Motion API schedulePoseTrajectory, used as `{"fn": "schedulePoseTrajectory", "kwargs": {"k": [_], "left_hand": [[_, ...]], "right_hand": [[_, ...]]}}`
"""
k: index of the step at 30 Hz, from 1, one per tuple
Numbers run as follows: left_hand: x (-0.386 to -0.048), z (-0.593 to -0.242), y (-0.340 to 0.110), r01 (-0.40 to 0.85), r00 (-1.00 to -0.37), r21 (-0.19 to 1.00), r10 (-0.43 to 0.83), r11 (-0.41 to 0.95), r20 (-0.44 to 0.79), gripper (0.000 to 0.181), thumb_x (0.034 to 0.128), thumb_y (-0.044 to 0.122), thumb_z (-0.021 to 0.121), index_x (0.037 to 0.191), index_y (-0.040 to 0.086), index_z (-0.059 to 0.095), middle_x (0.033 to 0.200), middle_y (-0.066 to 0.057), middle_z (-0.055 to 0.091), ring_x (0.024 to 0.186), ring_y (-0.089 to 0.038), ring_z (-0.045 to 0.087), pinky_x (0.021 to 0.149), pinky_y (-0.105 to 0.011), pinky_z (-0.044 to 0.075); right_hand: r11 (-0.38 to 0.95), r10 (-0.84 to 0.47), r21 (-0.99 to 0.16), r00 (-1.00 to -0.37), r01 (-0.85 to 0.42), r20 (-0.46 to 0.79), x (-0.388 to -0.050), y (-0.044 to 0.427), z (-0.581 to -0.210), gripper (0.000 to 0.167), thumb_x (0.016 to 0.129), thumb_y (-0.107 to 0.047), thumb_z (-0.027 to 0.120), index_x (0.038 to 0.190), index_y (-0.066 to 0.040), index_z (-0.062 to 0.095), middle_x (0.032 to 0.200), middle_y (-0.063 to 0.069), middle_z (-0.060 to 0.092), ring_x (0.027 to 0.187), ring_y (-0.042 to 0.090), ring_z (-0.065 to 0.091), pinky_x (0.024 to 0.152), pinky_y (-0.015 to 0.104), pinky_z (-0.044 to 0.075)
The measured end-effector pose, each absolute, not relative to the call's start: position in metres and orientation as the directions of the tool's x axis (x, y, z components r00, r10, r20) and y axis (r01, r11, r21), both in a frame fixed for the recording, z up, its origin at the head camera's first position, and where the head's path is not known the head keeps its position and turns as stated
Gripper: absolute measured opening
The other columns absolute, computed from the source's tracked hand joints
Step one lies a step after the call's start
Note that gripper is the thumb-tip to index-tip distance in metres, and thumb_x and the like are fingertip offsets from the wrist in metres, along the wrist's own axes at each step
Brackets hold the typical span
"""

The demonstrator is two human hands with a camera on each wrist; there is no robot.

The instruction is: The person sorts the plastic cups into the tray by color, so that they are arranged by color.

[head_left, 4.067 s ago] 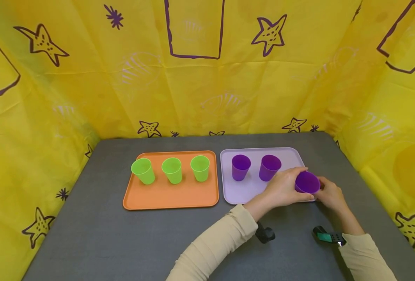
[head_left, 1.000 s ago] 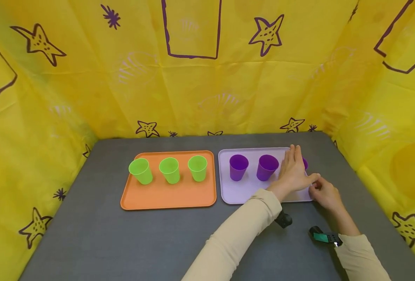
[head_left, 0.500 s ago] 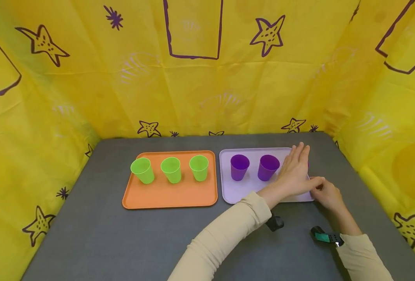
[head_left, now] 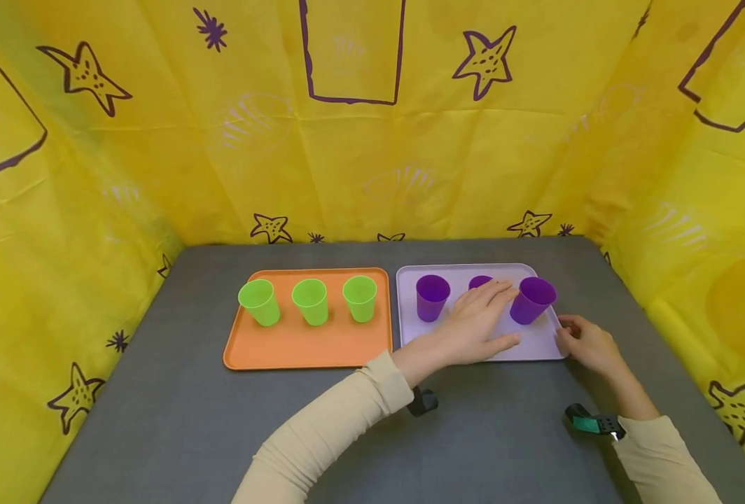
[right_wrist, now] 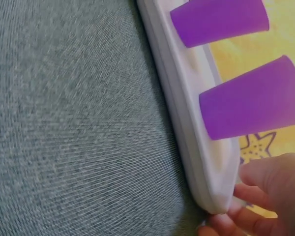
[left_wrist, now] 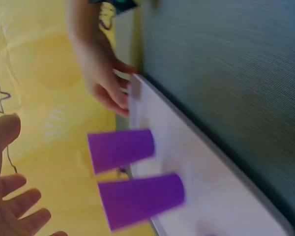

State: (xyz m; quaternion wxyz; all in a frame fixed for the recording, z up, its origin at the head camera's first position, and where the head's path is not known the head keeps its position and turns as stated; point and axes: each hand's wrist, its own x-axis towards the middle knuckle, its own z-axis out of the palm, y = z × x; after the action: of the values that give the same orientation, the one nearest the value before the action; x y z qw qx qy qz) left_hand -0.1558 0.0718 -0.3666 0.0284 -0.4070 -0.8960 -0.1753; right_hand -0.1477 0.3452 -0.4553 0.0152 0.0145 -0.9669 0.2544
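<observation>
Over the lilac tray, my left hand hovers with fingers stretched out and nothing in them, partly covering the middle purple cup. Right of that hand stands another upright purple cup; on its left is a third purple cup. At the tray's right edge, my right hand holds the rim near the corner with thumb and curled fingers. The right wrist view shows those fingers around the tray's end.
An orange tray lies left of the lilac one, bearing a row of 3 green cups. Yellow patterned cloth walls in the grey table at the back and both sides.
The right purple cup, earlier held between both hands, now stands on the lilac tray. My left hand has let go and moved left; my right hand has stayed by the tray's edge.
</observation>
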Motion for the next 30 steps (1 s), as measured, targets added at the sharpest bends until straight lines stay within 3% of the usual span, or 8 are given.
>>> {"fn": "schedulePoseTrajectory", "kwargs": {"k": [6,13,23,30], "left_hand": [[-0.149,-0.376,0.022,0.755,-0.653,0.234,0.733,0.612,0.19,0.068,0.0876,0.045,0.056,0.143,0.013,0.033,0.149,-0.002,0.029,0.139,-0.019,0.022,0.114,-0.038,0.022],[-0.144,-0.368,-0.033,0.745,-0.666,0.263,0.703,0.613,0.249,0.066,0.0866,0.038,0.06,0.14,0.008,0.036,0.147,-0.006,0.031,0.137,-0.024,0.026,0.114,-0.04,0.021],[-0.13,-0.369,-0.116,0.602,-0.799,0.367,0.53,0.709,0.285,0.066,0.0838,0.033,0.066,0.139,0.008,0.039,0.145,-0.005,0.035,0.134,-0.025,0.032,0.108,-0.048,0.03],[-0.122,-0.374,-0.172,0.516,-0.854,0.331,0.441,0.79,0.278,0.07,0.0835,0.035,0.066,0.141,0.009,0.035,0.147,-0.006,0.032,0.135,-0.028,0.027,0.108,-0.051,0.027]], "right_hand": [[0.883,-0.041,-0.459,-0.991,-0.095,0.127,-0.147,0.341,-0.446,0.034,0.089,-0.018,0.053,0.113,0.006,0.057,0.091,0.022,0.064,0.079,0.037,0.061,0.063,0.044,0.047],[0.895,-0.057,-0.414,-0.963,-0.166,0.263,-0.145,0.338,-0.433,0.029,0.087,-0.015,0.056,0.109,0.005,0.059,0.092,0.023,0.062,0.081,0.04,0.061,0.064,0.055,0.047],[0.896,-0.166,-0.326,-0.909,-0.3,0.382,-0.142,0.335,-0.415,0.029,0.082,-0.011,0.063,0.108,0.001,0.061,0.095,0.021,0.06,0.084,0.039,0.056,0.069,0.057,0.046],[0.894,-0.242,-0.26,-0.882,-0.365,0.405,-0.143,0.335,-0.406,0.034,0.082,-0.014,0.065,0.113,0.0,0.059,0.105,0.024,0.057,0.092,0.042,0.051,0.073,0.06,0.043]]}}
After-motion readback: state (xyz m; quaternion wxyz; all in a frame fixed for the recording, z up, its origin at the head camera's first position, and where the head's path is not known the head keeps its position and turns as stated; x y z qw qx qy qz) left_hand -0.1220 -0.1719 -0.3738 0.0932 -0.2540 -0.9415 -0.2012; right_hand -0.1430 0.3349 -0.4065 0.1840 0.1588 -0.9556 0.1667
